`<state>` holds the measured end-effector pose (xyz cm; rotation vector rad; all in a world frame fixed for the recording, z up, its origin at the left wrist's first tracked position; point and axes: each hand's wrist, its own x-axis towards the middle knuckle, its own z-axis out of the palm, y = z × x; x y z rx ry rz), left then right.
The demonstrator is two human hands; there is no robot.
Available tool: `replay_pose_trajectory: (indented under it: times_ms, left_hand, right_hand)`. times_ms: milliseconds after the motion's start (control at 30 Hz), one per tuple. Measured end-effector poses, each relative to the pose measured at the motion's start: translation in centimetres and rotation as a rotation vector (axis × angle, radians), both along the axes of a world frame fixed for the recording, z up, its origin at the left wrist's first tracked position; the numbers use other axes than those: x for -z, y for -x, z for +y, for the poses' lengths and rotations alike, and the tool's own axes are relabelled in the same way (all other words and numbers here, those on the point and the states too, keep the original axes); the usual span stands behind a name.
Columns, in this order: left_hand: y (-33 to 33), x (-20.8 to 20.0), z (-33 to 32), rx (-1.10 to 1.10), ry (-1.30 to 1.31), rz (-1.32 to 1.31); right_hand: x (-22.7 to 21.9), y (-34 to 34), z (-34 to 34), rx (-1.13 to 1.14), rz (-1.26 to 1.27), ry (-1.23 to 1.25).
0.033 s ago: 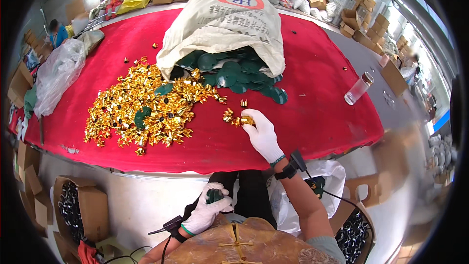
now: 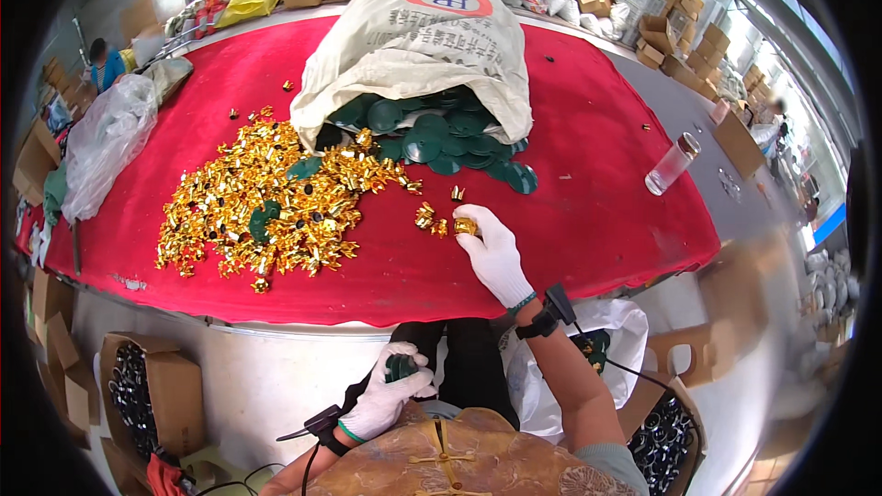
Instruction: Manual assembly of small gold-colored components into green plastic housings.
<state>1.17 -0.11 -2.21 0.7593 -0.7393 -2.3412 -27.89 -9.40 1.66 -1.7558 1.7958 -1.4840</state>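
Note:
My right hand (image 2: 496, 257), in a white glove, reaches over the red-covered table and pinches a small shiny gold crown-shaped piece (image 2: 466, 226). Just left of its fingertips lie a few loose gold pieces (image 2: 425, 216), and one more (image 2: 457, 193) stands a little beyond. Down at my lap, my left hand (image 2: 390, 393), also gloved in white, is closed around dark green discs (image 2: 401, 367); how many I cannot tell. A big heap of gold pieces (image 2: 266, 193) covers the left middle of the table. Beside it, green discs (image 2: 450, 138) spill from a sack's mouth.
The woven white sack (image 2: 413, 37) lies on the red cloth (image 2: 588, 220). A clear glass cylinder (image 2: 673, 165) is at the right. Below the table are a white bag (image 2: 542, 386) by my right arm and cartons of dark parts (image 2: 133, 395). A person (image 2: 107, 64) is far left.
The gold piece in my right fingers now sits slightly apart from the loose pieces beside it. The whole view has shifted a touch; my left hand keeps its grip.

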Motion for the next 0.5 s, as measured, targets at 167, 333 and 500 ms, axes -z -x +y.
replay_pose_trajectory:
  times_ms: [167, 333, 500]
  left_hand:
    - [0.4, -1.2, -0.9, -0.032, 0.023, 0.034]
    - [2.1, -2.2, -1.7, -0.039, 0.070, 0.077]
    - [2.5, -2.2, -2.1, -0.026, 0.079, 0.073]
  right_hand:
    - [-2.0, -1.5, 3.1, -0.158, -0.780, -0.184]
    - [-0.1, -1.6, 4.8, -0.232, -0.958, -0.125]
    - [-2.1, -2.0, 4.8, -0.012, -0.006, -0.114]
